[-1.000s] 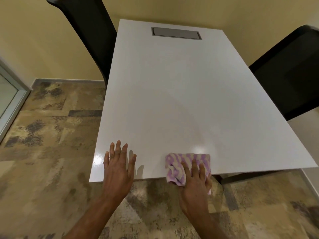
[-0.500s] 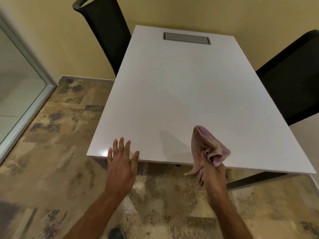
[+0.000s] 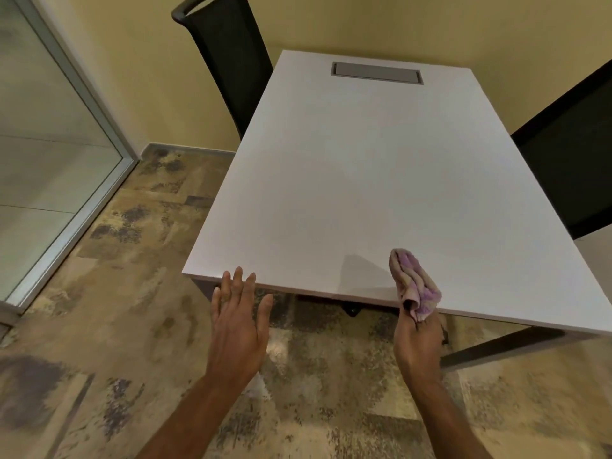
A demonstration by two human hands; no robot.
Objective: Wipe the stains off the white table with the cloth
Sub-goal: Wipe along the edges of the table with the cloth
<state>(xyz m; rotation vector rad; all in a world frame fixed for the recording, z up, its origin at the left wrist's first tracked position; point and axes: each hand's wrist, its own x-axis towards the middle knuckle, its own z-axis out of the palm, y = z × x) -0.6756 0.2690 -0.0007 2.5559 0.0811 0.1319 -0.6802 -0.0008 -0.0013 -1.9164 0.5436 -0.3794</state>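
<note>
The cloth [image 3: 415, 286], pink and purple and bunched into an upright wad, stands over the near edge of the white table [image 3: 364, 193], toward the table's right-hand near corner. We see its shadow on the tabletop just to the left of it, and we cannot tell whether the cloth touches the surface. The right hand [image 3: 419, 346] pinches the cloth from below, its fingers curled around the lower folds, the hand itself just off the table's near edge. The left hand [image 3: 236, 326] is held flat with fingers straight and slightly spread, holding nothing; its fingertips overlap the near edge close to the table's left near corner, and we cannot say whether they rest on it. We make out no stains on the top. At the table's far end a grey rectangular panel [image 3: 377, 73] is set into the surface. One black chair [image 3: 228, 61] stands at the table's left side, another [image 3: 573, 154] at its right. A mottled brown floor [image 3: 132, 293] lies beneath the table, and a glass partition [image 3: 43, 127] stands well to its left.
</note>
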